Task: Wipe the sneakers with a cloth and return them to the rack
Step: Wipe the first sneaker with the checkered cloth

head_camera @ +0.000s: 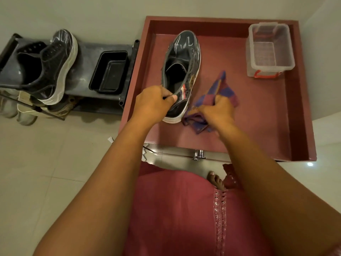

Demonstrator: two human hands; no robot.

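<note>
Sneaker (182, 71), glossy black with a white ribbed sole, is gripped at its collar by the left hand (152, 103); the right hand (217, 111) clutches a crumpled checked cloth (219, 93) beside its heel, over the red tray (302, 108).

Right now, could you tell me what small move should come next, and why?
Probably bring the checked cloth, bunched in the right hand, against the side of the black sneaker that the left hand holds by its collar; the cloth sits just beside it.

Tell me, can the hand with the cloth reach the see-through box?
Probably yes. The right hand grips the checked cloth, and only bare red tray floor lies between it and the clear plastic box, though its fingers are full.
</note>
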